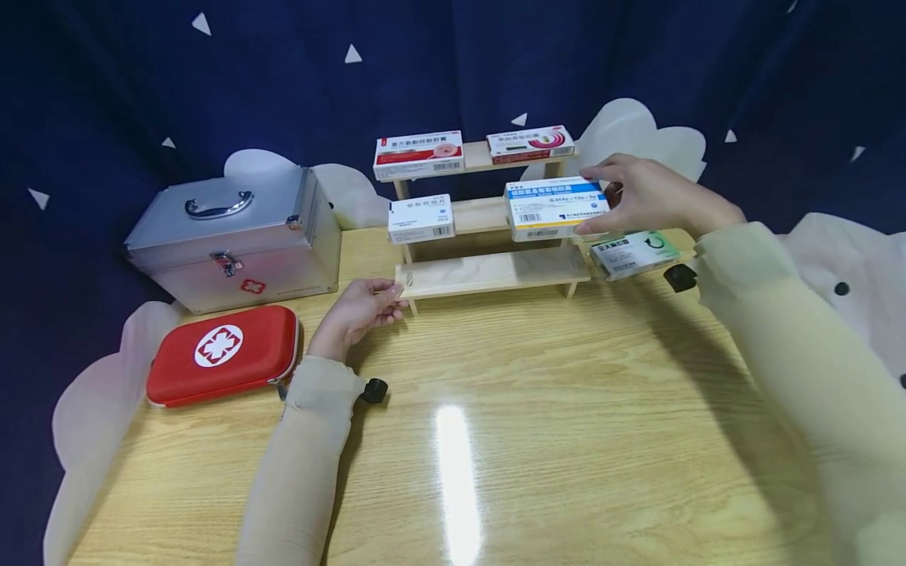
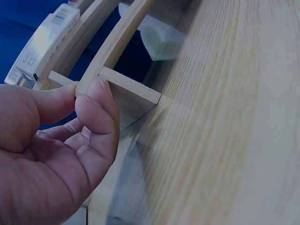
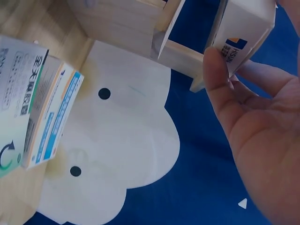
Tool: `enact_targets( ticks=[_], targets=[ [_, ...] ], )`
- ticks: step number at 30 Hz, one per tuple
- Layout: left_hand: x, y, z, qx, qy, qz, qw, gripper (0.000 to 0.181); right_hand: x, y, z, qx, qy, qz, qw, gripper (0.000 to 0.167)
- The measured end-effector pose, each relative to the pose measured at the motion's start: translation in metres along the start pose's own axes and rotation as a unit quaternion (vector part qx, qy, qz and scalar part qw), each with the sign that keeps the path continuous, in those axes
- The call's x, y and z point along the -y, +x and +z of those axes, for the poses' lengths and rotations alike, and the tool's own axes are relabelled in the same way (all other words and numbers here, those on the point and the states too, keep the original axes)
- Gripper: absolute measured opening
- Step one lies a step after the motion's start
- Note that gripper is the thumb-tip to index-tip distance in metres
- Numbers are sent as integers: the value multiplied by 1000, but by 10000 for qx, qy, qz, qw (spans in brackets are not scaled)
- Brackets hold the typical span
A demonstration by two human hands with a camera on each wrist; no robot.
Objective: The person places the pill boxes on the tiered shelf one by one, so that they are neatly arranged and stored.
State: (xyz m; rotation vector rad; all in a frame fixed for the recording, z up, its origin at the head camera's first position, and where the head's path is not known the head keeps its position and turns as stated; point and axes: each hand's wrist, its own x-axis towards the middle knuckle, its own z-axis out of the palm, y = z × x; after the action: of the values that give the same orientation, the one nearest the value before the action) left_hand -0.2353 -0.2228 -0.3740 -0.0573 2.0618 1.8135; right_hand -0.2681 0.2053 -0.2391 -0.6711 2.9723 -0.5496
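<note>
A three-tier wooden stand (image 1: pixel 495 273) holds several medicine boxes. At the left end of its lowest tier, my left hand (image 1: pixel 362 308) pinches the board's corner between thumb and fingers; the left wrist view shows the same grip on the wooden board (image 2: pixel 129 89). My right hand (image 1: pixel 651 192) grips a white and blue medicine box (image 1: pixel 555 206) by its right end, at the right of the middle tier. Whether that box touches the tier is hard to tell. A white box (image 1: pixel 421 218) sits at the middle tier's left. Two red-and-white boxes, left (image 1: pixel 419 157) and right (image 1: pixel 531 145), occupy the top tier.
Right of the stand lies a green-and-white box (image 1: pixel 633 254); beside it, the right wrist view shows an orange, blue and white box (image 3: pixel 52 117). A silver first-aid case (image 1: pixel 233 236) and a red zip pouch (image 1: pixel 248 346) lie left. A dark blue curtain (image 1: pixel 425 79) hangs behind.
</note>
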Motion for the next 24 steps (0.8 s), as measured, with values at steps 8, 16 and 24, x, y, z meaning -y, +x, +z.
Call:
enact_targets(
  ticks=[8, 16, 24],
  targets=[
    [0, 0, 0, 4, -6, -1, 10000, 49, -3, 22, 8, 18, -6, -108, 9999, 107],
    [2, 1, 1, -58, -52, -73, 9999, 46, -9, 35, 17, 300, 166, 155, 9993, 108],
    [1, 2, 0, -96, -85, -72, 9999, 44, -7, 40, 21, 556, 352, 560, 9963, 106]
  ],
)
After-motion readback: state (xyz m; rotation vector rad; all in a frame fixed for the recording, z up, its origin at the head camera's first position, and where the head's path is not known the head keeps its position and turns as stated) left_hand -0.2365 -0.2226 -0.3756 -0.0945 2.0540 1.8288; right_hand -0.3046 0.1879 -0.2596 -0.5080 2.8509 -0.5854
